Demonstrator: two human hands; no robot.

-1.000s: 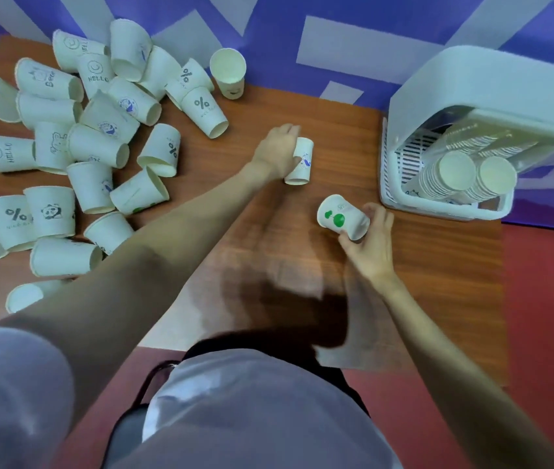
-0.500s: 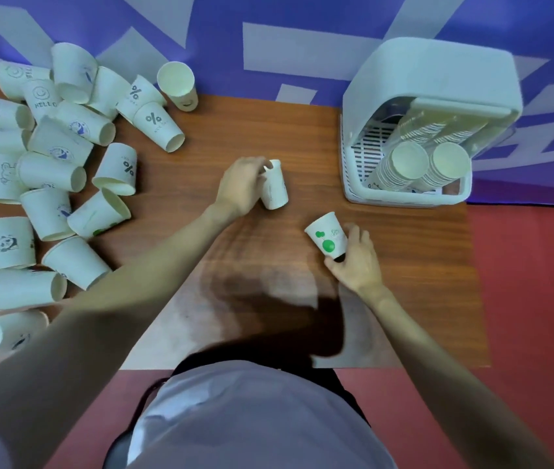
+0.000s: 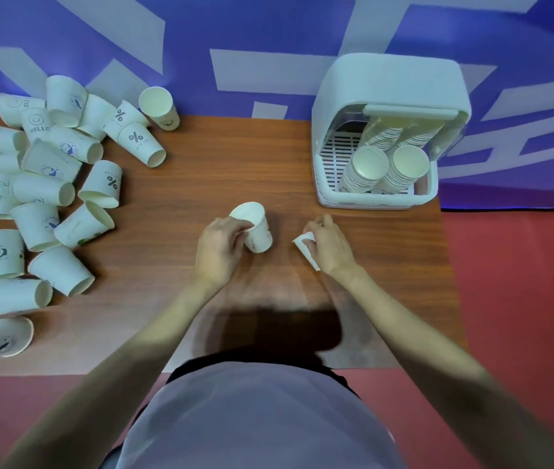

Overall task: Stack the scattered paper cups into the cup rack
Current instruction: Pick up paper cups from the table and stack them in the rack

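From the head camera: the left hand (image 3: 219, 245) grips a paper cup (image 3: 255, 226), mouth tilted up, above the table (image 3: 235, 164). The right hand (image 3: 328, 247) curls around a second cup (image 3: 304, 245). Loose cups (image 3: 48, 191) lie piled at left; the cup rack (image 3: 384, 130) holds two stacks.

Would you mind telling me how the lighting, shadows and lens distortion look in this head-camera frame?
Head view: wide-angle bending curves the table edges and stretches the forearms; a dark shadow falls on the wood just before the torso; the right hand and its cup look slightly motion-blurred; no harsh glare.
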